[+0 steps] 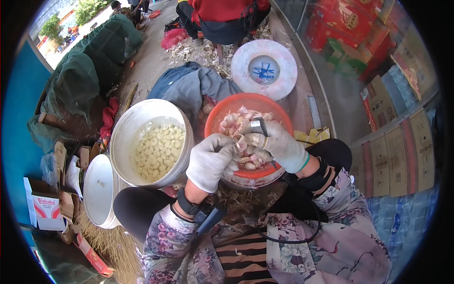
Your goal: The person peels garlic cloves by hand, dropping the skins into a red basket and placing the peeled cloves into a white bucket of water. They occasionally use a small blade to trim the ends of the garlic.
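Over an orange basin [255, 98], left hand [209, 162] and right hand [280, 147] (curled inward) pinch a garlic clove [242, 143].

Your garlic clove [242, 143], pale with pinkish papery skin (partly loose, it seems), sits just above the heaped orange basin [255, 100].

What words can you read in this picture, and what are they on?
"Wahaha": on the small white-and-red cardboard box at the lower left.
Tall brown cardboard cartons on the right: print too blurred to read.
Red printed cartons at the top right: print too blurred to read.
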`<control>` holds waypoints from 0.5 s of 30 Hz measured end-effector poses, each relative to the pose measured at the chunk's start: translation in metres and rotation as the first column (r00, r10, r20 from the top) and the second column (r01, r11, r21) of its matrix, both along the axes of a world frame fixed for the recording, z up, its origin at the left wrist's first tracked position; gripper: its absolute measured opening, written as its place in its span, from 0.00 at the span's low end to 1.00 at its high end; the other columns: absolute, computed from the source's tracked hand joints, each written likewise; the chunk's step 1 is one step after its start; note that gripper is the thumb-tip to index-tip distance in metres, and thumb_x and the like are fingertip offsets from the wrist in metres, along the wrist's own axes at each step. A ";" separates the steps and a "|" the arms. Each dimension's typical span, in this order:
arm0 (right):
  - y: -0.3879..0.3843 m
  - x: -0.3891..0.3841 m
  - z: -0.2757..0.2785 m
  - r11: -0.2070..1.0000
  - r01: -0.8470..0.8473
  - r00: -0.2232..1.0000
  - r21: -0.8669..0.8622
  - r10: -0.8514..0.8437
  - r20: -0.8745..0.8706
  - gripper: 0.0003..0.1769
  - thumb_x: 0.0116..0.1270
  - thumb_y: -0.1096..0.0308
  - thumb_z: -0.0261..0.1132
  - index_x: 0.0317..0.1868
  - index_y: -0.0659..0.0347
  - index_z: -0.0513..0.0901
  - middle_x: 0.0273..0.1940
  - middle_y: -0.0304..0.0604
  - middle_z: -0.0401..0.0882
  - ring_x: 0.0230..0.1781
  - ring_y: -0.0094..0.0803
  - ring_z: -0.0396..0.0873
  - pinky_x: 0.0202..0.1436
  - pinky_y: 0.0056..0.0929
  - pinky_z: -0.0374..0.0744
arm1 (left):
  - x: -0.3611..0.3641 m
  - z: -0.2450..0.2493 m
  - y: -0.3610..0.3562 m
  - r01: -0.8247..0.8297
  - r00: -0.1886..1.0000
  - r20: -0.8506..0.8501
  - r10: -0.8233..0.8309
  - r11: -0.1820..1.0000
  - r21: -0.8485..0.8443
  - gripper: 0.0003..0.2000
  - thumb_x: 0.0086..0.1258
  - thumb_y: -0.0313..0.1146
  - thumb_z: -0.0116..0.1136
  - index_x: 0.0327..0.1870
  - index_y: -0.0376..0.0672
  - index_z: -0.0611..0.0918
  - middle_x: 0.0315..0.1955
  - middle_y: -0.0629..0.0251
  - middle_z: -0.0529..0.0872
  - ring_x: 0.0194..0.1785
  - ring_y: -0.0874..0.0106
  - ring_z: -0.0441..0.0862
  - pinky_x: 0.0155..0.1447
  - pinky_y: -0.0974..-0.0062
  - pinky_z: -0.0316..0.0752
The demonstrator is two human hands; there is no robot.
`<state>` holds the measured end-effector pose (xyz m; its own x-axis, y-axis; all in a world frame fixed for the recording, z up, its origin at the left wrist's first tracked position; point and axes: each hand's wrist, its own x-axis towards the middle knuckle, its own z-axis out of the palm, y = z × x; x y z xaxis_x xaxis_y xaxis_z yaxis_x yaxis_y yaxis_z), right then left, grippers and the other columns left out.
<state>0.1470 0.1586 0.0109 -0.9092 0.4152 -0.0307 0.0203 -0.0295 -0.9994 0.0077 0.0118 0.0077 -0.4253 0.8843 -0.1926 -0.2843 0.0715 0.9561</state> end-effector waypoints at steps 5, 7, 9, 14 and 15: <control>-0.009 -0.003 0.009 0.972 0.135 0.988 0.191 -0.118 -0.096 0.15 0.69 0.69 0.65 0.53 0.67 0.82 0.47 0.40 0.85 0.48 0.28 0.82 0.54 0.29 0.78 | -0.010 -0.013 0.003 -0.049 0.991 0.126 0.037 0.995 0.087 0.08 0.74 0.29 0.56 0.43 0.32 0.80 0.26 0.63 0.85 0.23 0.79 0.81 0.28 0.83 0.76; -0.016 0.000 0.012 0.909 0.190 0.981 0.372 -0.162 -0.106 0.15 0.68 0.69 0.65 0.53 0.66 0.81 0.48 0.41 0.85 0.49 0.27 0.81 0.56 0.28 0.77 | -0.011 -0.012 0.004 -0.061 0.992 0.119 0.050 0.994 0.095 0.07 0.74 0.28 0.55 0.42 0.31 0.80 0.27 0.63 0.85 0.24 0.79 0.81 0.29 0.84 0.76; -0.019 -0.001 0.007 0.917 0.153 0.988 0.368 -0.129 -0.090 0.16 0.68 0.70 0.65 0.54 0.66 0.81 0.48 0.42 0.84 0.49 0.27 0.81 0.56 0.29 0.77 | -0.008 -0.008 0.003 -0.055 0.996 0.073 0.049 0.996 0.072 0.07 0.74 0.27 0.55 0.42 0.31 0.80 0.27 0.63 0.85 0.24 0.79 0.81 0.29 0.84 0.76; -0.015 -0.004 -0.014 0.958 0.115 0.992 0.261 -0.099 -0.075 0.16 0.69 0.67 0.66 0.54 0.65 0.81 0.45 0.38 0.82 0.44 0.21 0.78 0.49 0.24 0.78 | -0.002 -0.002 0.001 -0.016 0.999 0.039 0.014 0.999 0.042 0.07 0.74 0.27 0.53 0.43 0.31 0.80 0.27 0.63 0.85 0.24 0.79 0.80 0.29 0.83 0.76; -0.015 -0.005 -0.013 0.985 0.103 0.992 0.139 -0.091 -0.091 0.16 0.69 0.66 0.66 0.53 0.65 0.81 0.43 0.37 0.82 0.42 0.21 0.78 0.47 0.23 0.78 | -0.001 0.000 0.000 -0.007 0.999 0.040 0.005 0.999 0.033 0.07 0.74 0.27 0.52 0.43 0.31 0.80 0.26 0.64 0.85 0.23 0.78 0.80 0.29 0.83 0.76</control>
